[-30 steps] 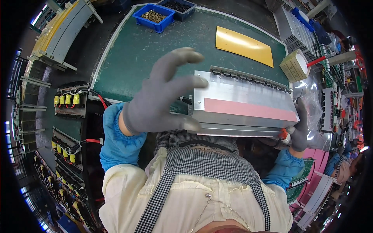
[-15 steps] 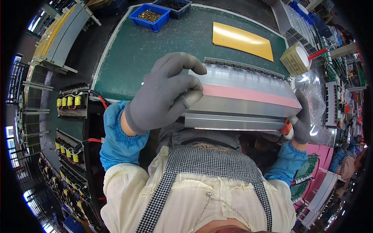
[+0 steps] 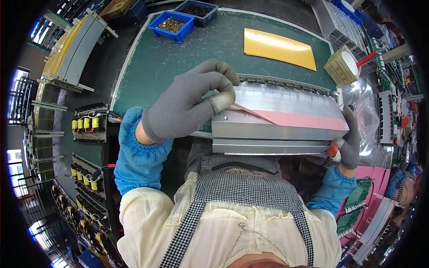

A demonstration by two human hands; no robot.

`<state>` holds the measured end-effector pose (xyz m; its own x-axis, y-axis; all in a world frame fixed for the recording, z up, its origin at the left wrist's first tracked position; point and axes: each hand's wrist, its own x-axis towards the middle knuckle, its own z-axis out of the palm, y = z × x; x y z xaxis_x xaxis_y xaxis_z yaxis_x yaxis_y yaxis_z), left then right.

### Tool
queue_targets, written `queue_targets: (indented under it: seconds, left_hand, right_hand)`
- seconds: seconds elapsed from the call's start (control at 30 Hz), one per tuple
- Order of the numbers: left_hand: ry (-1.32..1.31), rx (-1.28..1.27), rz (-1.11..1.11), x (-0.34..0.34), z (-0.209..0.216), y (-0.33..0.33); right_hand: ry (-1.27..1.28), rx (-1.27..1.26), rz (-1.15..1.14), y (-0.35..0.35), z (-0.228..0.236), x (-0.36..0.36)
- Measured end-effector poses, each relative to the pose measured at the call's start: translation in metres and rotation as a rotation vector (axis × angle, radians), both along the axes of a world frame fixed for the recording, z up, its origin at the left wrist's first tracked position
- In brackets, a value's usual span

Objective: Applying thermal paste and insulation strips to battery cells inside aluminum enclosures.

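A long silver metal profile (image 3: 286, 102) lies across the near edge of the green table, with a row of dark parts along its far side. A pink strip (image 3: 308, 120) runs along its face; the left end is lifted off the metal at a slant. My left hand (image 3: 190, 100), in a grey glove, pinches that raised end between thumb and fingers. At the right end of the profile, my gloved right hand (image 3: 351, 140) is closed around its edge. A small orange-red and white object (image 3: 331, 150) shows beside my right thumb; its kind is unclear.
A yellow sheet (image 3: 279, 49) lies at the back of the table. Two bins stand far left: a blue bin (image 3: 154, 32) of small brass-coloured parts and a darker bin (image 3: 212, 16) of black parts. A cardboard box (image 3: 339, 73) stands at right, near clear plastic film (image 3: 367, 120).
The left end of the pink strip, flat on the metal before, is now peeled up in my left hand. My left fingers have closed. My right hand stays at the profile's end.
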<state>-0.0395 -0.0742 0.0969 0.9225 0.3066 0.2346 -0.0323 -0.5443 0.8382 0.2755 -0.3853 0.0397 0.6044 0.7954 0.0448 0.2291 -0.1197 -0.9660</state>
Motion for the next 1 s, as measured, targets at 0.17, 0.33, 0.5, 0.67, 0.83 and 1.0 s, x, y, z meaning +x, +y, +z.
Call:
queue_targets:
  seconds: [0.17,0.33,0.5,0.67,0.83,1.0]
  left_hand:
    - [-0.014,0.067,-0.06,0.014,0.005,0.011]
    - [0.015,0.072,-0.029,0.02,0.012,0.012]
    - [0.014,0.049,-0.02,0.031,0.015,0.015]
    - [-0.018,0.01,-0.023,0.036,0.018,0.023]
    - [-0.018,-0.192,-0.026,0.048,0.015,0.036]
    - [-0.072,-0.331,-0.081,0.061,0.012,0.047]
  right_hand:
    - [-0.006,-0.019,-0.032,0.002,0.003,-0.003]
    - [-0.032,-0.037,0.012,0.001,0.004,0.002]
    - [0.006,-0.023,0.015,0.002,0.004,0.004]
    - [0.075,-0.026,0.086,0.007,0.01,0.011]
    - [0.17,0.031,0.104,0.009,0.009,0.019]
    - [0.196,-0.024,0.142,0.018,0.015,0.024]
